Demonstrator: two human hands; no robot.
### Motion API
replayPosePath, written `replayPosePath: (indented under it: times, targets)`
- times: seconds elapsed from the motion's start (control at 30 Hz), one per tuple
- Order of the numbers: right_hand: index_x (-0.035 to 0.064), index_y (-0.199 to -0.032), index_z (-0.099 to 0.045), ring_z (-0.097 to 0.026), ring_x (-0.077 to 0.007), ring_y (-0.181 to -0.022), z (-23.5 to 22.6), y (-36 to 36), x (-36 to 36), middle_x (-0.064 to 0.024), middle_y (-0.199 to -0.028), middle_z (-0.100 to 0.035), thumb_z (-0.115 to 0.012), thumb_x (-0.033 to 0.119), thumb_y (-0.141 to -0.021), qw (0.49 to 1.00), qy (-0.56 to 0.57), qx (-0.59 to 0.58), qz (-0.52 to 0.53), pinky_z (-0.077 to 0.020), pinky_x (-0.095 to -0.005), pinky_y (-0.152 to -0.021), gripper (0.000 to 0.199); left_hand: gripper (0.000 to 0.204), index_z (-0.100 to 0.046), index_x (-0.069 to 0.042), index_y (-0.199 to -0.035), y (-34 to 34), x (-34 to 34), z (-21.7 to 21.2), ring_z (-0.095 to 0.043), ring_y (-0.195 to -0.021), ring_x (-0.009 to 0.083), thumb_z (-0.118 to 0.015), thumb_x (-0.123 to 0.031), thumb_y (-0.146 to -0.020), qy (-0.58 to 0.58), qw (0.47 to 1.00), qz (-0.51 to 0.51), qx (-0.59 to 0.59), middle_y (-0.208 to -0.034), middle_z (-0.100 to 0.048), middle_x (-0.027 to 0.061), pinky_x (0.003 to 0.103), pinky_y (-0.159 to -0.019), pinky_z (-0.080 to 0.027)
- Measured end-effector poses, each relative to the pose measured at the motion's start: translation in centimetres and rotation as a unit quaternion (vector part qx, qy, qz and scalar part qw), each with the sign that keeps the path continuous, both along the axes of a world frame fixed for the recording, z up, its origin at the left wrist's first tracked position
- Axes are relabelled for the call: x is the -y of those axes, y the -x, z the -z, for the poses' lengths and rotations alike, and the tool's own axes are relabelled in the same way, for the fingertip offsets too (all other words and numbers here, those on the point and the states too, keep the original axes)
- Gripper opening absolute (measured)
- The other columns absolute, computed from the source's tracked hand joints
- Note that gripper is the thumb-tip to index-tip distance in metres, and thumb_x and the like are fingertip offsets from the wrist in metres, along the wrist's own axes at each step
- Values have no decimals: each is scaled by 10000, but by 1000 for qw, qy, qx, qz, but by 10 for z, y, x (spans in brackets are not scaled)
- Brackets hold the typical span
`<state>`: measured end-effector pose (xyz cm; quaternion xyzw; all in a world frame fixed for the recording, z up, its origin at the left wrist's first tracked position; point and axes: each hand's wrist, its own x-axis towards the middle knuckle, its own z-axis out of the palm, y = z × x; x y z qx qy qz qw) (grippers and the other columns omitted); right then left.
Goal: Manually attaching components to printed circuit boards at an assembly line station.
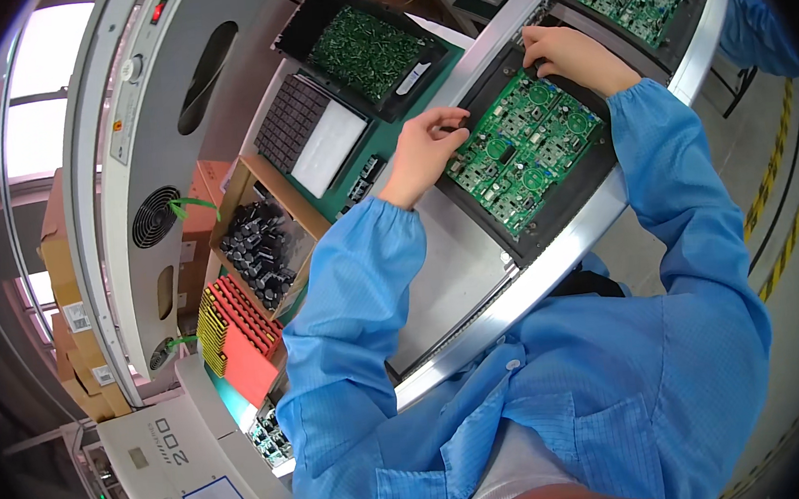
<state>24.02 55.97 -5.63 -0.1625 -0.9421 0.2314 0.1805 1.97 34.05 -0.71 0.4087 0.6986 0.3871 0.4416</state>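
A green circuit board panel [528, 150] full of small parts lies in a black carrier frame [483, 207] on the rail line before me. My left hand [423, 154] is at the board's left far corner, its thumb and fingers curled close together. Over the far edge of the carrier, my right hand [575, 56] has its thumb and fingertips pinched near the frame's corner. Whatever either hand grips, if anything, is too small or hidden to make out. Both forearms wear blue sleeves.
A metal rail [516, 301] runs along my side of the line. Further right sits another carrier with boards [633, 1]. Beyond my left hand are a black bin of green-black parts [365, 50], a tray of dark blocks [291, 122] and a carton of black cylindrical components [259, 251].
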Motion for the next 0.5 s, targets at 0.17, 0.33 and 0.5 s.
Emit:
replayPosePath:
  times: [0.17,0.33,0.5]
  targets:
    - [-16,-994,-675,-647,-292,-975,12,9,-4,-94,-1057,-603,-744,-50,-755,989,139,-1,48,-550,-373,-854,251,283,-728,-25,-1053,-16,-18,4,-688,-782,231,-756,-79,-776,-66,949,110,-290,-909,-735,130,340,-746,-559]
    - [-11,-1056,-659,-633,-239,-923,17,2,-1,-84,-1015,-590,-737,-59,-785,999,2,-50,-19,-548,-343,-818,286,269,-738,-18,-1022,-18,-29,12,-725,-846,321,-764,-66,-759,-70,920,165,-348,-925,-745,176,383,-792,-577]
    - [8,-1071,-670,-624,-153,-809,14,-26,-7,-44,-878,-643,-762,-55,-775,981,139,-137,14,-538,-291,-742,316,260,-754,-38,-999,-21,-36,11,-716,-870,343,-793,-117,-754,-22,898,181,-401,-928,-749,159,429,-806,-572]
